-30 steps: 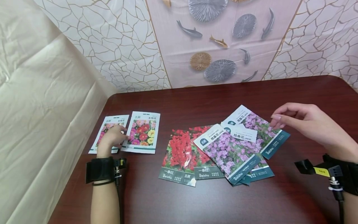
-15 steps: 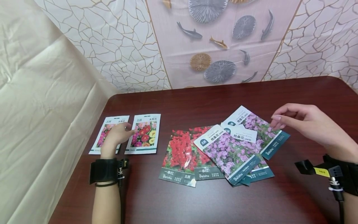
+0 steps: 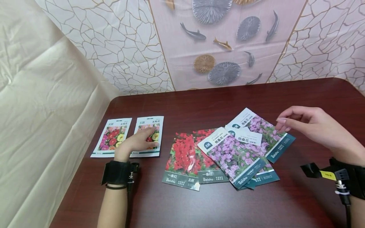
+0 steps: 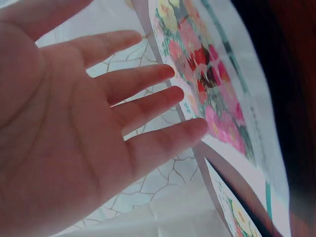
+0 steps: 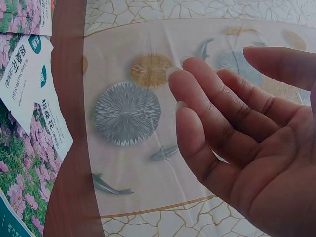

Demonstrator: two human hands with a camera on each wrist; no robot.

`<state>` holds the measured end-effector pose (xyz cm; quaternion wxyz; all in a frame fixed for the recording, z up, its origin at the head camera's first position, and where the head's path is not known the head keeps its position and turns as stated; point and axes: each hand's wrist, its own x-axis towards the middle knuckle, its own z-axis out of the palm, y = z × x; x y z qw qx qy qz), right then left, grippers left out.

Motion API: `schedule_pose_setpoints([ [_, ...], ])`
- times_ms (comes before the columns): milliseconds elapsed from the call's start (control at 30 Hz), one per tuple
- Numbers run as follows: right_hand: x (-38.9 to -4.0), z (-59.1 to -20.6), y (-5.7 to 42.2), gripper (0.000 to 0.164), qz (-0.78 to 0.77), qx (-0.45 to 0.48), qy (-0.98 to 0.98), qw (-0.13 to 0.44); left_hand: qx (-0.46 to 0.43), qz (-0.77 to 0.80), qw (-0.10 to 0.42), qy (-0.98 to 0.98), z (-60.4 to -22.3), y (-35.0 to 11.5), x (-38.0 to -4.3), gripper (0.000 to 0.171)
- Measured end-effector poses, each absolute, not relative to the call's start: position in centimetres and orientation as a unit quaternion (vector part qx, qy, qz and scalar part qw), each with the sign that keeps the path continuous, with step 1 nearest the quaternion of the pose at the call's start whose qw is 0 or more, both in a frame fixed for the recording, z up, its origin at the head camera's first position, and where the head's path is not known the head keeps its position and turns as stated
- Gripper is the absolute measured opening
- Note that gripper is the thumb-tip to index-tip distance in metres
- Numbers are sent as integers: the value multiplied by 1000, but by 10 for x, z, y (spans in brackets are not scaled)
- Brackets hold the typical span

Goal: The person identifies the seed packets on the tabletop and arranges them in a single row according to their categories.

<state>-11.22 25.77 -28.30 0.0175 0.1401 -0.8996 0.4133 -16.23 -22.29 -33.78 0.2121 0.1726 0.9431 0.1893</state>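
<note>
Two white flower seed packets with multicoloured blooms lie side by side at the left of the table. My left hand (image 3: 139,141) is over the right-hand packet (image 3: 156,122), covering part of its picture. In the left wrist view its fingers (image 4: 143,106) are straight and spread, fingertips right at the packet. The left-hand packet (image 3: 112,137) lies beside my wrist. My right hand (image 3: 309,122) hovers with loosely bent fingers, holding nothing, near the purple flower seed packet (image 3: 260,126) at the back of the pile. The right wrist view shows bare fingers (image 5: 212,108) and thumb apart.
Two red flower seed packets (image 3: 182,155) lie mid-table, one partly under a purple flower packet (image 3: 232,155). Several purple packets overlap in a fanned pile. The dark table (image 3: 182,209) meets a patterned cloth (image 3: 128,47) at the back and a cream sheet (image 3: 42,126) at left.
My left hand has moved right, from between the two white packets onto the right-hand one, which first shifted slightly right. The left-hand packet is now uncovered. The right hand stays put.
</note>
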Motion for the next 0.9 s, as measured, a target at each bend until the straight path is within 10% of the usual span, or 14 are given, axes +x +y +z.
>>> schedule_pose_setpoints([
  [900,-125,-299,274,9,362,180,-914,-10,127,181,236,946,-337,-228,-161,63],
])
